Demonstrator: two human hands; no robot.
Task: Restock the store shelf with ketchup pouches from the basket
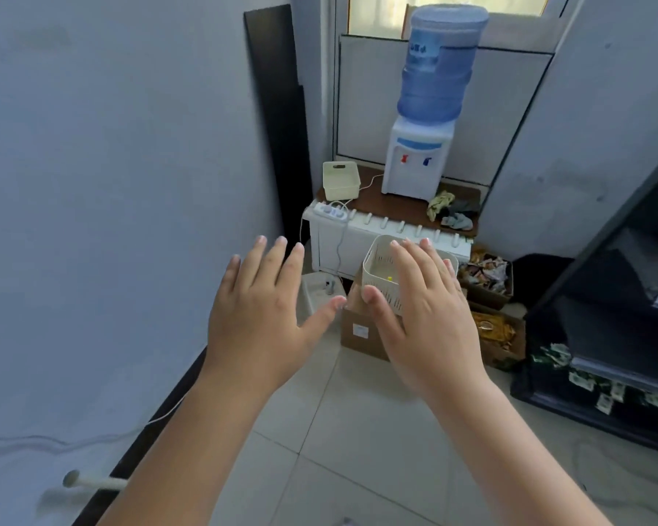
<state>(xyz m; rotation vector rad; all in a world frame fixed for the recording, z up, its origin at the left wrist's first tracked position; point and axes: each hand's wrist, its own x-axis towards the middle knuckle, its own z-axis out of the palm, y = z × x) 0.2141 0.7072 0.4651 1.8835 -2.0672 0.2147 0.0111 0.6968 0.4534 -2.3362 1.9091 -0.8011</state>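
Left hand: the left hand (259, 317) is held out palm down, fingers straight and spread, holding nothing.
Right hand: the right hand (422, 317) is likewise flat and spread, holding nothing; the two hands are apart, side by side.
Basket: a pale perforated basket (369, 265) sits just beyond the right hand, partly hidden behind its fingers, on top of a cardboard box (361, 328). No contact with it is visible.
Basket contents: the visible part of the inside looks almost bare, with only one small yellow item; whether that is a pouch I cannot tell.
Shelf: the dark store shelf (585, 415) stands well to the right of the right hand.
Shelf stock: green-and-white pouches (582, 379) lie along its lower tier; labels too small to read, so ketchup is not confirmed. The upper tiers look dark and unfilled.
Progress (judgement): either near the end, with the basket nearly emptied, or not properly begun. No pouch is in hand.
Left to do (judgement): check the hidden part of the basket and carry any remaining pouches to the shelf.
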